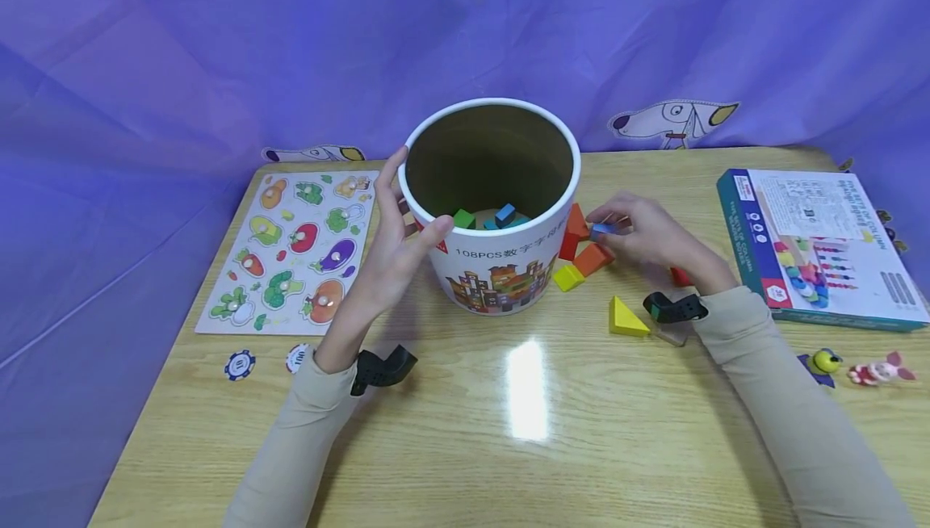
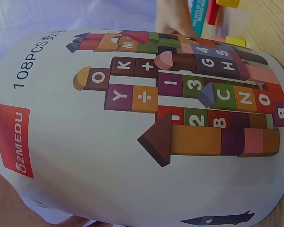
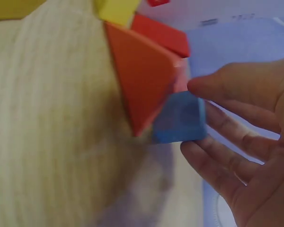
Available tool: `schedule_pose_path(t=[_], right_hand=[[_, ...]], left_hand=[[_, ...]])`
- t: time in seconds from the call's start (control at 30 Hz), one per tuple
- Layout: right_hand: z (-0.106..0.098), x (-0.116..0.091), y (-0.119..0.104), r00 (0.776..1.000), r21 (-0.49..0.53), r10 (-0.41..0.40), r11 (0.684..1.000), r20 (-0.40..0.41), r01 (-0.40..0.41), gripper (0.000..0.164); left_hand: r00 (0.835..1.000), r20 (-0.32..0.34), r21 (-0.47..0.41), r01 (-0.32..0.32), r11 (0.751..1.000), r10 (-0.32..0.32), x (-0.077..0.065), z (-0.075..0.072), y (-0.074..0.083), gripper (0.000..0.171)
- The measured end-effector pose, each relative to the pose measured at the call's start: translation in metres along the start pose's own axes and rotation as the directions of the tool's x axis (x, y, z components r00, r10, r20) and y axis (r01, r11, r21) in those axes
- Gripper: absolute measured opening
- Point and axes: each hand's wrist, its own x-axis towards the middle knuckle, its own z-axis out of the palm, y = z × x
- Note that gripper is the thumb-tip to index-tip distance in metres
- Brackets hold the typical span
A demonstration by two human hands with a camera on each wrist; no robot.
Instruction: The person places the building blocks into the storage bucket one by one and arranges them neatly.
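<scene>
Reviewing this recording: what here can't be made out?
Head: how many coloured blocks are inside the white cylindrical bucket; its front wall blocks the view.
Head: the full shape of the small red piece; the right hand's wrist covers it.
Left wrist: most of the left hand, cut off by the left edge.
Right wrist: any marking on the blue block; blurred.

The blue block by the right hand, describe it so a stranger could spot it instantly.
Start at the big white bucket. Just right of it, loose blocks lie on the table. At the fingertips of the right hand, beside an orange triangular block, is the blue block, the only blue one showing outside the bucket.
</scene>
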Motion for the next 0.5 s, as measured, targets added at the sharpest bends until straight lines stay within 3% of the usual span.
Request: schedule_pose_path(t=[0.3, 0.5], right_hand=[[0.004, -0.005, 0.010, 0.998, -0.016, 0.055, 0.998, -0.030, -0.055, 0.033], [-0.006, -0.010, 0.006, 0.991, 0.006, 0.099, 0.995, -0.085, -0.099, 0.032]], left_hand=[[1.000, 0.006, 0.010, 0.001, 1.000, -0.001, 0.000, 0.000, 0.000, 0.103], [1.000, 0.007, 0.006, -0.007, 1.000, 0.007, 0.000, -0.001, -0.001, 0.102]])
